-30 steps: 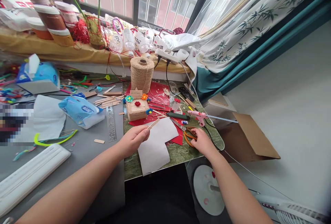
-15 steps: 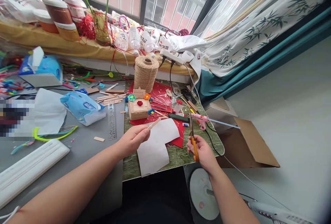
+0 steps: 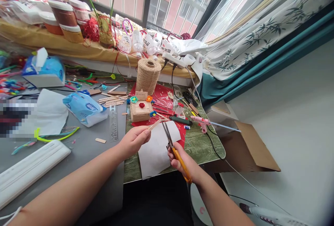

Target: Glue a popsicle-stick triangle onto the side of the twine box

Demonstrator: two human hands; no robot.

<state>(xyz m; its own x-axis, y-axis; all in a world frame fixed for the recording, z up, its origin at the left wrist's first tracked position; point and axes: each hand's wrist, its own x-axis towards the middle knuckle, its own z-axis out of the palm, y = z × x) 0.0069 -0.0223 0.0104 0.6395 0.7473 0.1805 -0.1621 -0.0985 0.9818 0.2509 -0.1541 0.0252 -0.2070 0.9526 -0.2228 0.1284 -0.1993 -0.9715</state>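
A: From the head view, holding what on the left?

B: With the left hand [image 3: 137,139], pinching 1 thin wooden stick [image 3: 154,125] between thumb and fingers, above the white paper [image 3: 153,154] by the front edge of the green desk [image 3: 205,147].

A: And with the right hand [image 3: 190,161]?

B: Grasping 1 pair of orange-handled scissors [image 3: 181,160], with slightly parted blades just beside the stick's free end. Can't tell about contact from this angle.

A: Likely to go wrong how?

B: On a slanted squeeze, could split the stick along its grain. On a loose pinch, could twist it out of the fingers.

A: Any danger to skin?

B: Possibly a nick, from sliding the blades too far down toward the left thumb.

A: And around the desk?

B: Might flick a chip at the flower-trimmed box [image 3: 141,112] by the left edge. With a wide swing, might also knock the pink glue gun [image 3: 201,121] off the right edge.
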